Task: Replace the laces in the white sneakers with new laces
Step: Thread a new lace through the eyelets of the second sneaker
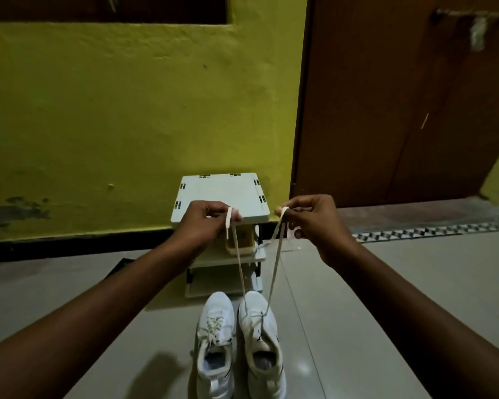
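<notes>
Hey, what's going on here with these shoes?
A person is lacing a pair of white sneakers. The left hand and right hand each pinch one end of a lace, which runs up taut from the front of the right sneaker. The left sneaker beside it already looks laced.

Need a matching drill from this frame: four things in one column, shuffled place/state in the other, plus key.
Things:
1. left sneaker
2. right sneaker
3. rack
4. door

States:
A. brown, far right
B. lace runs from it up to the left hand and right hand
C. white, against the wall behind the sneakers
D. laces crisscrossed, untouched

Pairs: 1-D, 2-B, 3-C, 4-A
</notes>
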`<action>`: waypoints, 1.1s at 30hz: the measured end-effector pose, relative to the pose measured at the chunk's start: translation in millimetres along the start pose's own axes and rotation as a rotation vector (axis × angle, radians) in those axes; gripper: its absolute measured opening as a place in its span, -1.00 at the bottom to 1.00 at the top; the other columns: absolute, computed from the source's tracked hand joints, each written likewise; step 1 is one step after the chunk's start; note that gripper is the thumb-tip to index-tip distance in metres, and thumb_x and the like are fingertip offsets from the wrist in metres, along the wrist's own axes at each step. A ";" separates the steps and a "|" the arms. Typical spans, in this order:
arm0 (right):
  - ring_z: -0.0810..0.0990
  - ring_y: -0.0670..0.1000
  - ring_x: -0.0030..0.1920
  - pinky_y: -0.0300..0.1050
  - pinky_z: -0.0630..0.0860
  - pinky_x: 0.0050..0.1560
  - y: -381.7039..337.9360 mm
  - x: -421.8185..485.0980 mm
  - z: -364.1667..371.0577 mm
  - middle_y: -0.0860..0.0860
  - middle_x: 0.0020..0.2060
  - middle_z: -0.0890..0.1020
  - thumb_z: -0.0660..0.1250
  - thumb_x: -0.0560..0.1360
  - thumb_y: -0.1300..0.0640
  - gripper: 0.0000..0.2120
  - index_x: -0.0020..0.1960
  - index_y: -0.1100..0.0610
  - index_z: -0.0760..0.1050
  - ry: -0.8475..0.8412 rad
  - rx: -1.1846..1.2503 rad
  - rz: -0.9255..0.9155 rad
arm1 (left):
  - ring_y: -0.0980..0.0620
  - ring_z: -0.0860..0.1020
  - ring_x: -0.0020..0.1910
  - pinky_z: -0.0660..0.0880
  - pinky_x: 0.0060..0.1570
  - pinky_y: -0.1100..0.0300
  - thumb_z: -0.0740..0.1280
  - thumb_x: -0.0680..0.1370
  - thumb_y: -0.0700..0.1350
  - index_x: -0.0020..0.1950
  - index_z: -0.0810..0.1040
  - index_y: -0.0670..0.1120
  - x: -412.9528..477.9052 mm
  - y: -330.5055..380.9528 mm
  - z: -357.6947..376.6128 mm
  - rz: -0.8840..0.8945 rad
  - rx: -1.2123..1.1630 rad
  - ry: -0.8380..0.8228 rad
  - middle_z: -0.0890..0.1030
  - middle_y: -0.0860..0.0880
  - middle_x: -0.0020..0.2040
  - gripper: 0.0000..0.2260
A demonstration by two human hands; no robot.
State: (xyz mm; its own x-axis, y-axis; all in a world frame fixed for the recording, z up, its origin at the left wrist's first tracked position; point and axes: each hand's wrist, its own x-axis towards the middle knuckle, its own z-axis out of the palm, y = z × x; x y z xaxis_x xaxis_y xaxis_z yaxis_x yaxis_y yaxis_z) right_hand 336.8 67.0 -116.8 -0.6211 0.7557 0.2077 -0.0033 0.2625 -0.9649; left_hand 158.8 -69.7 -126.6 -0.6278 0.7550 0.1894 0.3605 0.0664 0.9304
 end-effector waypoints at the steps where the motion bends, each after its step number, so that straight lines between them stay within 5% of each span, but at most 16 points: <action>1: 0.58 -0.21 -0.34 -0.24 0.44 -0.33 -1.8 1.6 2.1 0.01 -0.30 0.69 0.45 0.53 0.13 -0.85 -0.12 0.22 0.69 0.017 -0.038 -0.024 | 0.18 0.59 -0.25 0.42 -0.37 0.36 0.39 0.62 -0.11 -0.10 0.76 -0.05 1.2 0.7 1.3 -0.018 -0.032 -0.001 0.73 0.05 -0.15 -0.83; 4: 0.54 -0.17 -0.26 -0.28 0.41 -0.36 -10.9 9.4 8.8 0.01 -0.17 0.70 0.34 0.61 0.04 -0.72 -0.14 0.18 0.69 0.050 -0.110 -0.051 | 0.04 0.58 -0.18 0.47 -0.33 0.23 0.35 0.64 -0.10 -0.09 0.74 -0.06 5.7 5.2 1.9 -0.040 -0.150 -0.009 0.71 -0.04 -0.09 -0.81; 8: 0.63 0.02 -0.14 0.06 0.56 -0.14 -24.2 19.9 13.5 0.04 -0.20 0.67 0.17 0.69 0.09 -0.66 -0.14 0.14 0.61 0.055 -0.133 -0.112 | 0.05 0.55 -0.24 0.47 -0.34 0.20 0.39 0.61 -0.10 -0.06 0.75 -0.04 13.2 12.8 2.8 0.027 -0.199 0.001 0.71 -0.06 -0.14 -0.85; 10: 0.63 0.01 -0.26 -0.04 0.52 -0.27 -31.1 26.0 15.2 0.08 -0.29 0.64 0.12 0.70 0.13 -0.68 -0.09 0.19 0.58 0.091 -0.059 -0.134 | 0.05 0.53 -0.28 0.46 -0.36 0.19 0.40 0.61 -0.15 -0.03 0.75 -0.09 17.0 20.3 4.4 0.050 -0.217 0.020 0.69 -0.07 -0.17 -0.88; 16: 0.39 -0.03 -0.40 -0.03 0.30 -0.32 -53.3 48.1 14.0 -0.05 -0.45 0.47 0.16 0.67 0.05 -0.67 -0.10 0.14 0.62 0.163 -0.108 -0.136 | 0.02 0.50 -0.30 0.44 -0.40 0.22 0.42 0.59 -0.18 -0.05 0.74 -0.16 26.2 35.8 9.5 0.067 -0.340 0.030 0.67 -0.06 -0.20 -0.89; 22: 0.53 0.11 -0.26 0.10 0.46 -0.19 -86.4 66.9 9.3 0.24 -0.21 0.61 0.25 0.57 0.17 -0.73 0.01 0.40 0.54 0.112 -0.301 -0.155 | 0.02 0.50 -0.30 0.46 -0.38 0.23 0.43 0.56 -0.21 -0.02 0.74 -0.18 30.6 42.6 9.7 0.058 -0.401 0.041 0.70 -0.03 -0.20 -0.91; 28: 0.38 -0.04 -0.36 -0.06 0.30 -0.33 -97.9 63.0 11.2 0.00 -0.34 0.45 0.16 0.69 0.06 -0.70 -0.12 0.14 0.54 0.022 -0.217 -0.225 | 0.02 0.54 -0.32 0.46 -0.38 0.21 0.51 0.49 -0.22 0.00 0.73 -0.19 32.4 45.5 9.8 0.048 -0.403 0.086 0.71 -0.14 -0.19 -0.90; 33: 0.51 -0.03 -0.40 -0.23 0.34 -0.46 -99.4 57.4 14.5 0.10 -0.28 0.61 0.16 0.68 0.19 -0.76 0.03 0.25 0.58 0.019 0.053 -0.265 | 0.04 0.58 -0.27 0.49 -0.30 0.13 0.50 0.51 -0.18 -0.01 0.73 -0.12 31.0 48.8 8.5 0.031 -0.334 0.114 0.73 -0.08 -0.17 -0.92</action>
State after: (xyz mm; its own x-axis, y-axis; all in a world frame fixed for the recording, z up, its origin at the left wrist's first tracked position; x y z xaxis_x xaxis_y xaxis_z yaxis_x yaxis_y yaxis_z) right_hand 290.1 75.6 -11.2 -0.5781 0.6761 0.4569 -0.2049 0.4217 -0.8833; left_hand 162.8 -37.5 -77.9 -0.6998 0.6743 0.2358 0.1470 -0.1871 0.9713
